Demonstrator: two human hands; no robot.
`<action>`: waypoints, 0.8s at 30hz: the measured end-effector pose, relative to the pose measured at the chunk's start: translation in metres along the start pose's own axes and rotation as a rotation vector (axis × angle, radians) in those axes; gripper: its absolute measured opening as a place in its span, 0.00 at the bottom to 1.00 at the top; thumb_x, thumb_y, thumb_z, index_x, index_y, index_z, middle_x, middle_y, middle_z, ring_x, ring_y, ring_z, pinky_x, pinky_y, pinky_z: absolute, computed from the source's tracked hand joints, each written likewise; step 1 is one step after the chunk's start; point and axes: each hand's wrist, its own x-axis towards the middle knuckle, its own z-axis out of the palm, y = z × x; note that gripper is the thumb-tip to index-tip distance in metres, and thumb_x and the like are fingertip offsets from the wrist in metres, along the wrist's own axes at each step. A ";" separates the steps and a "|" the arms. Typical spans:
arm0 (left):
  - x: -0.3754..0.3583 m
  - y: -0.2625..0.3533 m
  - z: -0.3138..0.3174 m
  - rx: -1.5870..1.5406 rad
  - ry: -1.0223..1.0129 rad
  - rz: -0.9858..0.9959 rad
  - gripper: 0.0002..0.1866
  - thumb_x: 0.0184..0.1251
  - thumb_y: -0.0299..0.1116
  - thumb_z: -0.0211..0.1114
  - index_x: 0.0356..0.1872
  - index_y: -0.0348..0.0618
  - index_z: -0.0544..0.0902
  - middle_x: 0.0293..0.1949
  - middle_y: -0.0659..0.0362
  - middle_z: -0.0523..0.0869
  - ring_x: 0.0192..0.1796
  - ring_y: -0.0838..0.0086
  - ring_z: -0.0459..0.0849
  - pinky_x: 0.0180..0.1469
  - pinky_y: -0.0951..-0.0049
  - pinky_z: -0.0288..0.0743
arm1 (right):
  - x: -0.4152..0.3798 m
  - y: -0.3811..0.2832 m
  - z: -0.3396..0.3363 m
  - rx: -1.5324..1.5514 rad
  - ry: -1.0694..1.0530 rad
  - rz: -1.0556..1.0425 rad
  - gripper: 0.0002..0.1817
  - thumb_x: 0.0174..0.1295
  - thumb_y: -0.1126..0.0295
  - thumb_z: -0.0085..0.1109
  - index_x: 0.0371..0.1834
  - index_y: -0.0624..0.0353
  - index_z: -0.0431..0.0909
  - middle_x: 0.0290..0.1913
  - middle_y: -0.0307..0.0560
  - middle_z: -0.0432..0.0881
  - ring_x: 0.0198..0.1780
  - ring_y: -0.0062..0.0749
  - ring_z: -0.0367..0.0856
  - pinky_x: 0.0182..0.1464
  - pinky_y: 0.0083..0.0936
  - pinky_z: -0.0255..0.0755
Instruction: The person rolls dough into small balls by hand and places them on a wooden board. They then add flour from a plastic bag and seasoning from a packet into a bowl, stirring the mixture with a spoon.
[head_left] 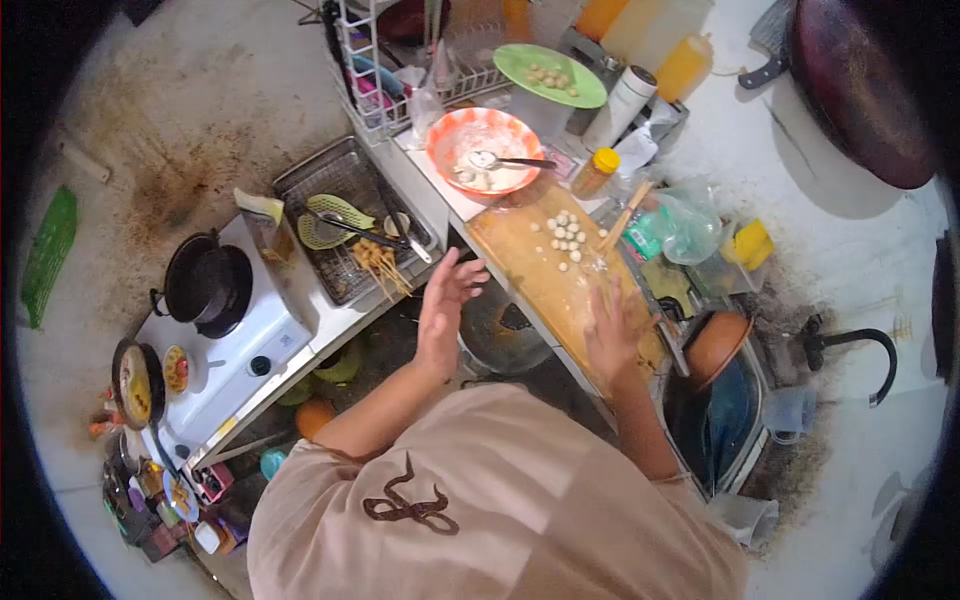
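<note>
My left hand [446,312] is raised in front of the counter with its fingers stretched out and nothing in it. Over the near right part of the wooden board [525,278], my right hand [616,330] spreads its fingers, also holding nothing. Small white dough balls [568,238] lie in a loose cluster on the board, with a dusting of flour near my right fingertips. Behind the board is an orange and white bowl [440,165] with flour, several balls and a spoon [522,162] in it. A wooden stick [625,215] rests along the board's right edge.
A green plate [520,62] bears more balls at the back. Left are a wire tray [345,280] with utensils and skewers, and a stove [262,322] with a black wok [200,280]. Right is a sink [745,420] with a clay-coloured dish [722,345] and a faucet [850,340].
</note>
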 end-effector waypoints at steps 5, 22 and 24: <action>-0.004 -0.010 0.007 -0.008 -0.068 -0.049 0.45 0.52 0.64 0.52 0.67 0.47 0.54 0.59 0.53 0.68 0.57 0.65 0.69 0.58 0.65 0.58 | 0.045 -0.001 0.005 0.046 0.107 0.001 0.37 0.51 0.59 0.55 0.68 0.41 0.54 0.72 0.47 0.42 0.71 0.57 0.39 0.58 0.75 0.29; 0.026 -0.029 0.022 -0.017 -0.162 -0.094 0.43 0.55 0.63 0.48 0.66 0.45 0.56 0.59 0.52 0.67 0.57 0.65 0.69 0.57 0.66 0.59 | -0.028 0.051 -0.003 0.585 0.271 -0.268 0.29 0.47 0.70 0.62 0.56 0.55 0.67 0.57 0.49 0.71 0.61 0.51 0.64 0.60 0.41 0.60; 0.028 -0.034 0.023 -0.029 -0.178 -0.103 0.42 0.55 0.63 0.48 0.66 0.45 0.57 0.59 0.52 0.68 0.57 0.65 0.69 0.57 0.65 0.59 | -0.033 0.049 0.001 0.635 0.208 -0.305 0.26 0.46 0.72 0.63 0.52 0.56 0.71 0.53 0.47 0.74 0.57 0.48 0.68 0.57 0.38 0.64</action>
